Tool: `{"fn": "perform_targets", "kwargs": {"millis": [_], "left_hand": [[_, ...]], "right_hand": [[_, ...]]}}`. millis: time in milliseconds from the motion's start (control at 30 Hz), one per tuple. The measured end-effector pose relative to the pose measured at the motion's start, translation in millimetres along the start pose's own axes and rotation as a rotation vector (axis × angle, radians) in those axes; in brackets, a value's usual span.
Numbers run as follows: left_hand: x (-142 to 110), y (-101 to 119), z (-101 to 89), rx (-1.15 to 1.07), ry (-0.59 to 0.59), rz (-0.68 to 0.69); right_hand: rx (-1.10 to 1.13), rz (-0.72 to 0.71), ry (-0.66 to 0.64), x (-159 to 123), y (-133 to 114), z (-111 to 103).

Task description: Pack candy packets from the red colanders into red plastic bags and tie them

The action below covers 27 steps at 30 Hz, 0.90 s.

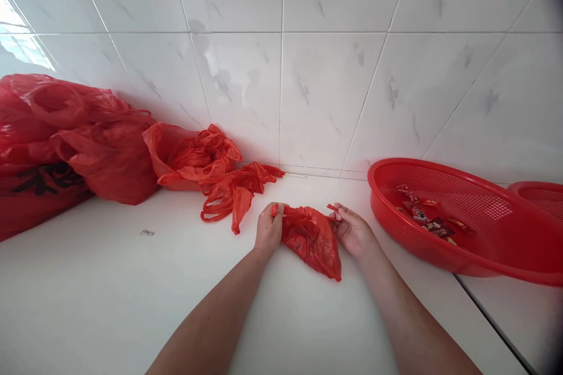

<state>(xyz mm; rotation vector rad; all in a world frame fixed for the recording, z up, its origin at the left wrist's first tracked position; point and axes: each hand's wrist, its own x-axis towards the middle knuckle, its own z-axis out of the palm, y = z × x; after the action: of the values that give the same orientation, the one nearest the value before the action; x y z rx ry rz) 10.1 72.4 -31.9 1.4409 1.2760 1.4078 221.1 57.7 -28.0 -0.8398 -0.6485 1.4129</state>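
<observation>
Just below the centre of the frame, a small, thin red plastic carrier bag (pixel 311 243) hangs between two bare hands over a smooth white tabletop (pixel 197 310). The left hand (pixel 268 228) grasps the bag's upper left corner, thumb on top; the right hand (pixel 352 231) pinches the upper right part with its fingertips, a short red end poking up beyond them. The step in hand looks to be working the bag's top by its two sides; whether it is being spread or tied, I cannot tell. The next move would seem to call for a firm pinch on both sides and a gentle pull, as such thin film could stretch or tear. At centre left lies a crumpled heap of loose red plastic bags (pixel 241 187), with bulging red plastic bags (pixel 109 158) at the far left. At the right, a large oval red perforated plastic basket (pixel 409 237) holds small wrapped packets (pixel 435 225).
</observation>
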Motion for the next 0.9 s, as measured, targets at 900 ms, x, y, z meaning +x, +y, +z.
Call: {"fn": "perform_targets", "kwargs": {"millis": [900], "left_hand": [[-1.4, 5.2, -9.4, 0.078, -0.185, 0.006]], "right_hand": [[-0.214, 0.182, -0.396, -12.1, -17.4, -4.6]]}}
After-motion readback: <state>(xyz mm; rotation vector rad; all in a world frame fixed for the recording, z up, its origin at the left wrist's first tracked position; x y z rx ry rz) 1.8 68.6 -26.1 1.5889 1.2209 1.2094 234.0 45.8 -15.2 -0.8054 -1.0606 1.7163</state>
